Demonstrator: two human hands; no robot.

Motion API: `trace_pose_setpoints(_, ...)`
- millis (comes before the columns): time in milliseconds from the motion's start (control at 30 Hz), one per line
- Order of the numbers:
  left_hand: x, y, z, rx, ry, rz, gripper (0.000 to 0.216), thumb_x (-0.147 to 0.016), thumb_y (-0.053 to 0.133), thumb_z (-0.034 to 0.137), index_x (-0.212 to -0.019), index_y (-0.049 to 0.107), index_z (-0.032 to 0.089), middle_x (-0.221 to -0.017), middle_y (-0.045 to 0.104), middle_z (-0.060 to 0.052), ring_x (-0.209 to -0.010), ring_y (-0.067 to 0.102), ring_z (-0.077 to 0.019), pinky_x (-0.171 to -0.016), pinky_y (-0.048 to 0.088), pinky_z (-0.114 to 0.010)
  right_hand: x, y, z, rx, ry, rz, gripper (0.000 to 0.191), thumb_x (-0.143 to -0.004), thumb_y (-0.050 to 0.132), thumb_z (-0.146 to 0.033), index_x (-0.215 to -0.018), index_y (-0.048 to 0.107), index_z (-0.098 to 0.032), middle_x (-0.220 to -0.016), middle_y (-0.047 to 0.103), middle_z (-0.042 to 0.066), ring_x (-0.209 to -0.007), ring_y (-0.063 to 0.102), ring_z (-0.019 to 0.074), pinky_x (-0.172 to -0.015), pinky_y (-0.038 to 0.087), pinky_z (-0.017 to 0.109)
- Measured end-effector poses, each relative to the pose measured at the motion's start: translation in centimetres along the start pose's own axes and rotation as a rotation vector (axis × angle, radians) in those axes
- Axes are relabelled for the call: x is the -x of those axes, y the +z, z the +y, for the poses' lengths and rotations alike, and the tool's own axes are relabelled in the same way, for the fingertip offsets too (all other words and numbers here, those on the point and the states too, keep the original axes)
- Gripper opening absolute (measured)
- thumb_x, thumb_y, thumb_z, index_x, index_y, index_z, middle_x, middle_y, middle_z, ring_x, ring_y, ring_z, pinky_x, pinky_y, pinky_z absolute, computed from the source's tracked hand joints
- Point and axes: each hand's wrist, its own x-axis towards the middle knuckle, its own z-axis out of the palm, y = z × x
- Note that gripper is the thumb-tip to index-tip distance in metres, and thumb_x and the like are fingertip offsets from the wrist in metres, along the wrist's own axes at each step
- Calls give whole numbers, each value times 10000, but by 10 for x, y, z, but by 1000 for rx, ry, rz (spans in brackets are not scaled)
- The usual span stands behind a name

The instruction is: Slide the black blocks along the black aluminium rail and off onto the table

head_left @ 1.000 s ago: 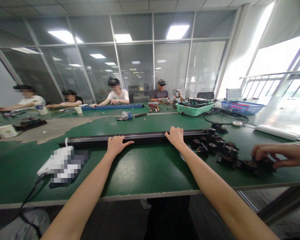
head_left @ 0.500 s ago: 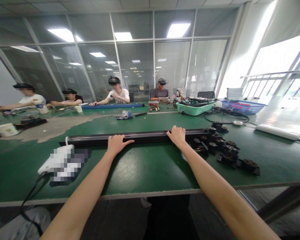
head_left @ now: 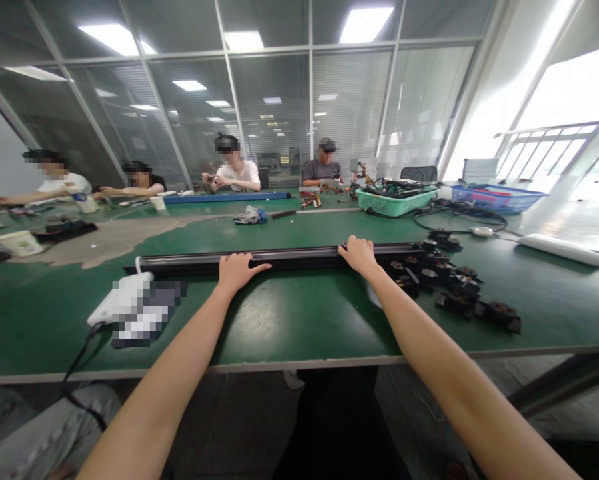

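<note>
A long black rail (head_left: 299,259) with a shiny top edge lies across the green table in front of me. My left hand (head_left: 235,272) grips it left of its middle, fingers over the top and thumb stretched along the near side. Farther right, my right hand (head_left: 359,255) has its fingers curled over the same rail. A small dark bit shows by its fingertips, too small to name. Beside the rail's right end lie several black modules (head_left: 459,288) with round metallic tops. At the left end sits a white power strip (head_left: 122,297) with a dark cable.
A blurred-out flat item (head_left: 152,313) lies beside the power strip. Beyond the rail are a grey cloth (head_left: 250,215), a long blue bar (head_left: 226,197), a green basket of cables (head_left: 396,202) and a blue basket (head_left: 499,198). Several people sit across the table.
My view has tipped down a little, so everything sits higher. Both hands keep their places on the rail. A person opposite has brought both hands together, away from the blue bar.
</note>
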Motion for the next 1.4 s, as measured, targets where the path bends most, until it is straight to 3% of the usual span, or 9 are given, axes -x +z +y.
trace_pose_setpoints(500, -2, -5, 6, -10, -10, -57, 869, -811, 284, 899, -1117, 701, 200, -1154, 724, -167, -1127, 605, -355, -924, 367, -434, 1, -1, 3, -14, 32, 6, 382, -980, 454, -394, -1132, 568, -63, -1122, 695, 243, -1105, 623, 325, -943, 363, 383)
trace_pose_setpoints(1400, -1, -4, 5, -11, -10, -41, 870, -818, 277, 894, -1108, 704, 194, -1139, 728, -170, -1106, 615, -353, -908, 374, -429, 1, -3, 6, -28, 59, 9, 408, -954, 434, -372, -1141, 586, -42, -1096, 695, 244, -1103, 611, 332, -949, 342, 404)
